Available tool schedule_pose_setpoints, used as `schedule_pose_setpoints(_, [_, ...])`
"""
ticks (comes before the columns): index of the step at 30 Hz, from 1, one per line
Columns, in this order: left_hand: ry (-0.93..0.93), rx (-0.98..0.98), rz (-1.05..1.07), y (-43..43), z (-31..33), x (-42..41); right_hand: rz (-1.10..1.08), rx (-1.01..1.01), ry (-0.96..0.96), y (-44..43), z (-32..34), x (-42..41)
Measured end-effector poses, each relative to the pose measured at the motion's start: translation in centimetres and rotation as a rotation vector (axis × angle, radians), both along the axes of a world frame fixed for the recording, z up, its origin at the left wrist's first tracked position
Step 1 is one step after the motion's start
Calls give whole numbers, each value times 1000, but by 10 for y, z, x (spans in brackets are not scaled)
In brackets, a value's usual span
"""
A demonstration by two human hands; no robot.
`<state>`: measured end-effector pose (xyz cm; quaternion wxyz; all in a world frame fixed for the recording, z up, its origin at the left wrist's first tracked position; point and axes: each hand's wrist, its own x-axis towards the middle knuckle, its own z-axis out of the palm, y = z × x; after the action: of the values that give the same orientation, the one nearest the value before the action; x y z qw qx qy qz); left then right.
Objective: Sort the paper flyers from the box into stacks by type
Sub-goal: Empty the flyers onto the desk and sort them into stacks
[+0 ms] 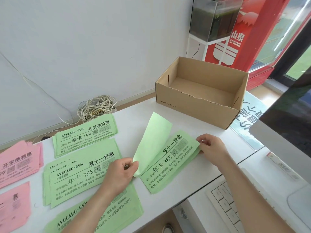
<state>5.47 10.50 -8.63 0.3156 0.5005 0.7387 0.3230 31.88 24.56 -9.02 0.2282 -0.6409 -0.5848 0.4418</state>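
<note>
The light-green paper flyer [151,140] looked thin and limp, curling where the left hand [120,174] pinched its corner; the right hand [212,147] pinched the green sheets [170,163] beneath.

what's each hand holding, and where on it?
The left hand pinches the lifted green flyer at its near corner. The right hand pinches the right end of the flat green flyer under it.

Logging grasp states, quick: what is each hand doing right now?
Left hand: pinches the lifted green flyer.
Right hand: pinches the end of the printed flyer underneath.
</note>
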Motion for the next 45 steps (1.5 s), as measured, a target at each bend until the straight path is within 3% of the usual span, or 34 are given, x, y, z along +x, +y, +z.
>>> schedule_pose_setpoints(4, [239, 62, -179, -6, 5, 8, -87, -103, 167, 1, 13, -2])
schedule_pose_setpoints(9, [773, 99, -536, -17, -2, 26, -49, -155, 106, 5, 19, -6])
schedule_pose_setpoints(15, [946, 92, -612, -19, -8, 36, 243, -98, -356, 15, 22, -15])
schedule_pose_setpoints(18, [861, 39, -568, -20, -9, 35, 287, -26, -443, 13, 25, -19])
schedule_pose_setpoints(21, [636, -21, -448, -20, -4, 31, 240, 45, -400, 7, 37, -16])
schedule_pose_setpoints(23, [406, -30, -337, -20, 2, 26, 200, 76, -300, 1, 49, -12])
schedule_pose_setpoints(27, [138, 55, -67, -23, 32, 12, 62, 101, 61, -22, 78, -11])
schedule_pose_setpoints(30, [-251, 61, 143, -29, 53, -9, -12, 104, 294, -43, 95, -26])
schedule_pose_setpoints(32, [-529, 28, 212, -37, 62, -27, -30, 108, 350, -56, 101, -45])
schedule_pose_setpoints(34, [-676, 43, 259, -48, 71, -43, -25, 102, 365, -66, 103, -68])
schedule_pose_setpoints(40, [-477, 201, 369, -79, 86, -101, 73, 52, 259, -85, 96, -134])
schedule_pose_setpoints(45, [-111, 132, 386, -88, 77, -165, 338, -13, 140, -95, 84, -180])
